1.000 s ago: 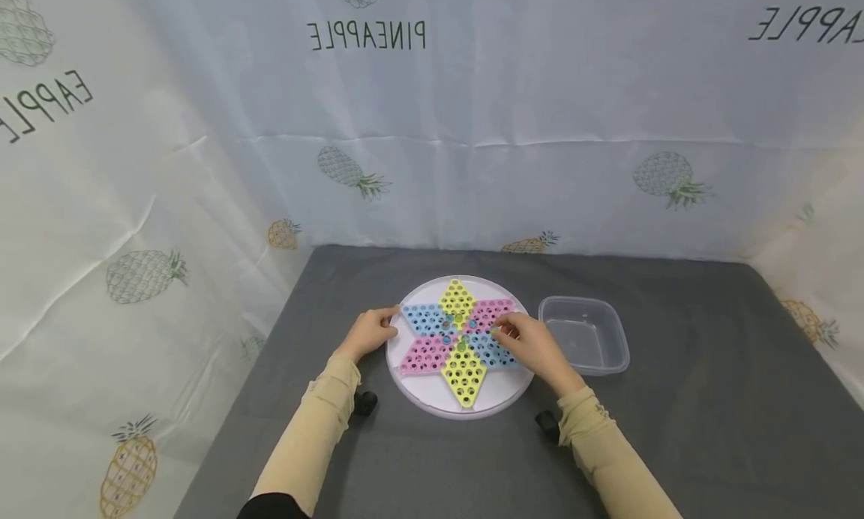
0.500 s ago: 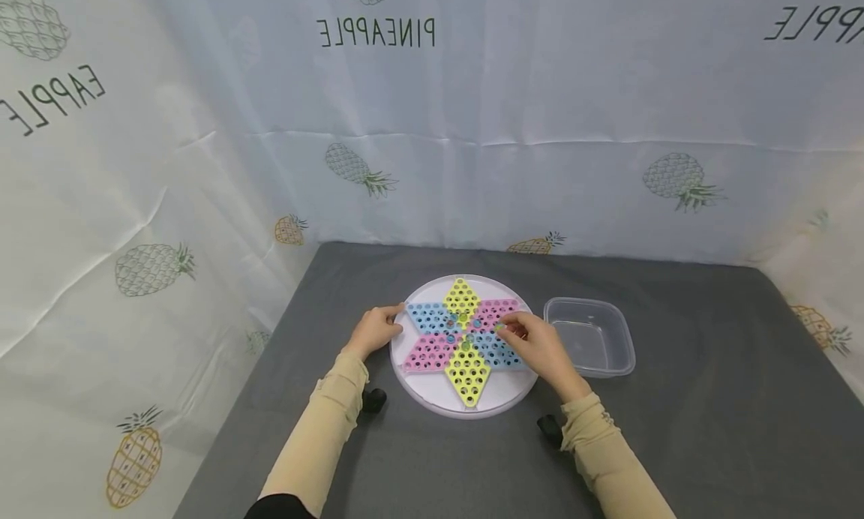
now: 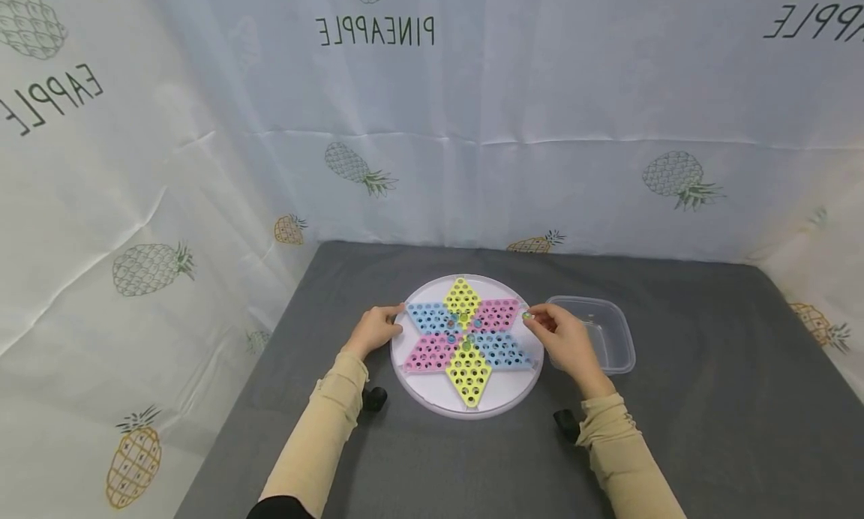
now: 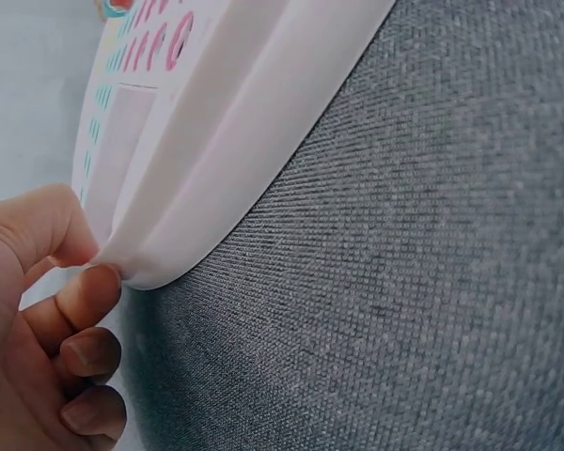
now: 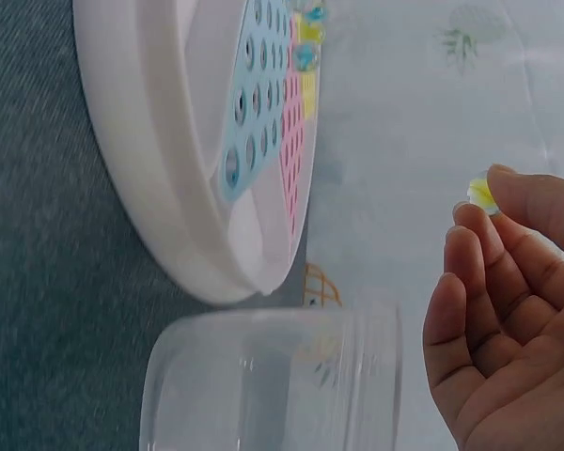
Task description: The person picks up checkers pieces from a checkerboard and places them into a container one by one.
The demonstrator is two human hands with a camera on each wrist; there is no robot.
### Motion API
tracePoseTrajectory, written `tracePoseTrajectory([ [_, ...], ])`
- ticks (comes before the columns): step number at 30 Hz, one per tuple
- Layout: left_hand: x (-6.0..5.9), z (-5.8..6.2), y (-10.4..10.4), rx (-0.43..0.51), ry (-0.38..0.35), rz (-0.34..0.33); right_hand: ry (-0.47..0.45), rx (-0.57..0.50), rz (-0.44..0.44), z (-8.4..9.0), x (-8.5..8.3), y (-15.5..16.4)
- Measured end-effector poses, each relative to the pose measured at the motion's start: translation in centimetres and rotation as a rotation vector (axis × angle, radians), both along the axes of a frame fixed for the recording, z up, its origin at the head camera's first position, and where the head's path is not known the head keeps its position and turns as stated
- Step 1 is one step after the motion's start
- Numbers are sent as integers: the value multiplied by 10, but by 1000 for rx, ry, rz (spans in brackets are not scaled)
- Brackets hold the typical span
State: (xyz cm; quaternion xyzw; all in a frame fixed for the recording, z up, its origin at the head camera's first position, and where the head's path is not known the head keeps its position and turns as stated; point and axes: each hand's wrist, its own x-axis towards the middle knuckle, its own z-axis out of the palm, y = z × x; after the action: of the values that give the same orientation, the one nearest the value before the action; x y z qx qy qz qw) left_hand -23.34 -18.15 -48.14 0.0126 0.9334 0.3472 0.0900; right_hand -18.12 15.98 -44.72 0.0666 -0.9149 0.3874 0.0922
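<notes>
A round white board (image 3: 499, 403) with a six-pointed star of yellow, pink and blue holed panels lies on the grey table; its white rim (image 4: 226, 178) fills the left wrist view, and the board (image 5: 169, 188) shows again in the right wrist view. A few marbles (image 3: 466, 320) sit near the star's middle. My left hand (image 3: 374, 328) grips the board's left edge, thumb on top, fingers (image 4: 85, 301) under the rim. My right hand (image 3: 563, 339) is lifted off the board's right side and pinches a small yellow-green marble (image 5: 481, 193) in its fingertips, the marble (image 3: 527, 316) between board and container.
A clear empty plastic container (image 3: 610, 331) stands just right of the board, under my right hand; its rim (image 5: 263, 376) shows in the right wrist view. A pineapple-print curtain (image 3: 432, 114) closes off the back and sides. Grey table (image 3: 709, 399) stretches to the right.
My right hand has lifted from the star's right-hand panels and moved right toward the container, carrying a marble. The left hand has stayed on the board's edge.
</notes>
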Motion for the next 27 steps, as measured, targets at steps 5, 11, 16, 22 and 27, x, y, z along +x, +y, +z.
tracePoseTrajectory([
  [5, 0, 0, -1, -3, -6, -3, -3, 8, -65, -4, -3, 16],
  [11, 1, -1, -2, 8, -13, 6, -22, 14, -113, -5, -3, 31],
  [16, 3, 0, -3, 11, -30, 9, -48, 37, -112, -8, -4, 38],
  [22, 2, 4, -4, 22, -42, -7, -33, 96, -111, -13, -6, 43],
  [27, 1, 4, -4, 40, -61, -7, -68, 140, -90, -15, -9, 46],
])
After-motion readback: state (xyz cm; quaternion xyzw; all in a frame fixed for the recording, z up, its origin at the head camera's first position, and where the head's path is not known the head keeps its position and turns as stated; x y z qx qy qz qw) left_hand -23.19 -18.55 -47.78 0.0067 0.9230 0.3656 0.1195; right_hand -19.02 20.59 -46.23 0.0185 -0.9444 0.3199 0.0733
